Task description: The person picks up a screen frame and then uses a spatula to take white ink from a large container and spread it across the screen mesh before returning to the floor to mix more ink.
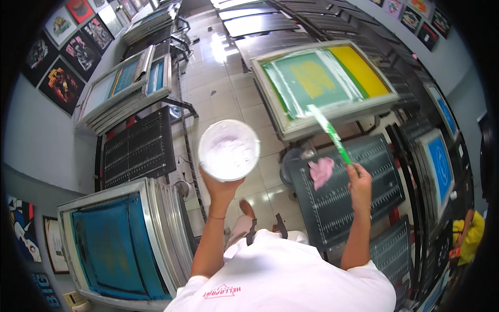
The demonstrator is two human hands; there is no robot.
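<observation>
My left hand (pixel 222 188) is wrapped round the underside of a round white tub (pixel 228 151), lifted over the walkway. Thick white paste, which looks like ink, fills much of it. In my right hand (pixel 359 186) is a spatula (pixel 332 134), gripped by its green handle with the white-smeared blade pointing away from me. The blade's tip is at the near edge of a screen printing frame (pixel 323 88); I cannot tell if they touch. White streaks cross that frame's green mesh, with a yellow patch mid-mesh and a yellow area along the right side.
A pink cloth (pixel 321 172) lies on a dark ruled board (pixel 348 190) below my spatula. At the near left stands a stack of framed screens (pixel 112 244), the top one blue. More screens (pixel 125 86) sit farther left. Someone in yellow (pixel 470 236) is at the right edge.
</observation>
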